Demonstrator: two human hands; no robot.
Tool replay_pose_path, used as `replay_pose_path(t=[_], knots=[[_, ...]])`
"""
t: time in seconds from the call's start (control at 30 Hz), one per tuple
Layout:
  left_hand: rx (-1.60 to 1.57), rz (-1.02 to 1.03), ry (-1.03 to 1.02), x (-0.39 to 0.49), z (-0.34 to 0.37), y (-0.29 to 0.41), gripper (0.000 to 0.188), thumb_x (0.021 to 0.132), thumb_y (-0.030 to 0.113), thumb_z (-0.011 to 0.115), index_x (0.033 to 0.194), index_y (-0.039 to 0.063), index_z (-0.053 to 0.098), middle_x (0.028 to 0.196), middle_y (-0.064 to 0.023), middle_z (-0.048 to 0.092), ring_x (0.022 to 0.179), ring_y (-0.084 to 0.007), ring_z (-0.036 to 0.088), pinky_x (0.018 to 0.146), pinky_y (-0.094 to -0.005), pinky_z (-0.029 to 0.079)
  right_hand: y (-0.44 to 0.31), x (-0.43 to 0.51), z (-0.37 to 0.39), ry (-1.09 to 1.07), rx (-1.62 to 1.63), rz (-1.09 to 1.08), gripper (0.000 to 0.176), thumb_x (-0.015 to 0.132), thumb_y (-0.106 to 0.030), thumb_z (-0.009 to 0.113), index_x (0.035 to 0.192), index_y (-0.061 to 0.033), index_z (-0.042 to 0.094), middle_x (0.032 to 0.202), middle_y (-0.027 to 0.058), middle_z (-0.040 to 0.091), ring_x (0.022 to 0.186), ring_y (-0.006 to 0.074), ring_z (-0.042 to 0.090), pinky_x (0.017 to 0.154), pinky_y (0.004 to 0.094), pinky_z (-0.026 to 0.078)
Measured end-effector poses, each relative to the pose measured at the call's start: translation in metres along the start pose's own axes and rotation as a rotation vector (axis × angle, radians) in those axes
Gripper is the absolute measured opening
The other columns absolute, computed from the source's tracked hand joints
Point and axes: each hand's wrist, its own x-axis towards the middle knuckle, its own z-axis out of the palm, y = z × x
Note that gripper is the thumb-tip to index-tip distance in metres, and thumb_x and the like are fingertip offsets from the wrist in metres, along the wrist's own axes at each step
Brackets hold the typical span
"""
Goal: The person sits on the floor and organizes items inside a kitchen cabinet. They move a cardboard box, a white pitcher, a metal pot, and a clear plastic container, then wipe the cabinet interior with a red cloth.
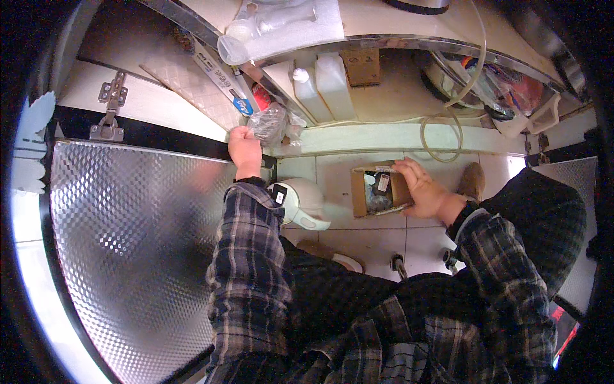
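Observation:
My left hand (245, 148) has its fingers closed at the edge of a crumpled clear plastic bag (266, 126), at the front of the cabinet's left section. Beside the bag lie a red packet (260, 97) and a long printed carton (216, 72) with a blue tag (243, 106). My right hand (422, 189) grips the right side of a small open cardboard box (359, 193) over the tiled floor. Inside the box are dark and clear-wrapped items (379, 192), one bearing a label; what they are cannot be told.
A white electric kettle (307, 201) stands on the floor between my arms. White plastic jugs (331, 86), a brown carton (362, 67) and a looped clear hose (461, 134) are at the cabinet. An open textured door (129, 240) borders the left. Plastic containers (283, 19) sit on the counter above.

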Motion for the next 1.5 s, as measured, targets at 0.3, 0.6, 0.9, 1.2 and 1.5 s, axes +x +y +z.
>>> replay_pose_path(t=[0.3, 0.6, 0.9, 1.2, 1.5], knots=[[-0.05, -0.102, -0.016, -0.007, -0.004, 0.025, 0.016, 0.091, 0.001, 0.054, 0.106, -0.002, 0.056, 0.09, -0.0112, 0.065, 0.069, -0.0174, 0.063, 0.061, -0.0305, 0.053, -0.001, 0.0, -0.003, -0.005, 0.051, -0.008, 0.103, 0.054, -0.016, 0.085, 0.137, -0.0039, 0.026, 0.143, 0.0212, 0.032, 0.137, 0.0428, 0.026, 0.114, 0.0433, 0.028], [-0.074, -0.168, 0.001, -0.003, -0.002, 0.021, 0.016, 0.091, 0.001, 0.053, 0.106, -0.001, 0.056, 0.089, -0.0105, 0.066, 0.07, -0.0166, 0.063, 0.061, -0.0302, 0.053, 0.001, 0.001, 0.0, 0.061, -0.033, -0.062, 0.103, 0.05, -0.019, 0.089, 0.135, -0.0032, 0.032, 0.137, 0.0208, 0.037, 0.131, 0.0419, 0.035, 0.111, 0.0417, 0.033], [0.45, 0.057, -0.138, -0.006, -0.002, 0.012, 0.02, 0.083, 0.011, 0.059, 0.1, 0.002, 0.062, 0.096, -0.0192, 0.068, 0.091, -0.0338, 0.066, 0.083, -0.0404, 0.051, 0.0, 0.003, -0.003, -0.015, 0.02, -0.009, 0.101, 0.055, -0.018, 0.086, 0.137, -0.0041, 0.028, 0.143, 0.0212, 0.032, 0.139, 0.0419, 0.025, 0.114, 0.0419, 0.027], [0.592, 0.124, -0.365, -0.055, -0.019, 0.085, 0.049, 0.084, 0.022, 0.06, 0.126, -0.002, 0.052, 0.118, -0.0261, 0.059, 0.112, -0.0398, 0.056, 0.095, -0.0444, 0.046, -0.006, 0.002, -0.007, -0.047, -0.011, 0.009, 0.098, 0.058, -0.023, 0.087, 0.135, -0.0042, 0.029, 0.14, 0.0199, 0.034, 0.135, 0.04, 0.031, 0.112, 0.04, 0.032], [0.608, 0.189, -0.636, -0.173, -0.009, 0.167, 0.054, 0.086, 0.032, 0.06, 0.125, -0.004, 0.047, 0.118, -0.026, 0.058, 0.107, -0.0411, 0.058, 0.093, -0.0473, 0.047, -0.005, 0.001, -0.01, -0.028, 0.0, -0.043, 0.099, 0.056, -0.025, 0.088, 0.134, -0.0031, 0.032, 0.133, 0.0196, 0.037, 0.13, 0.0376, 0.035, 0.109, 0.0385, 0.034]])
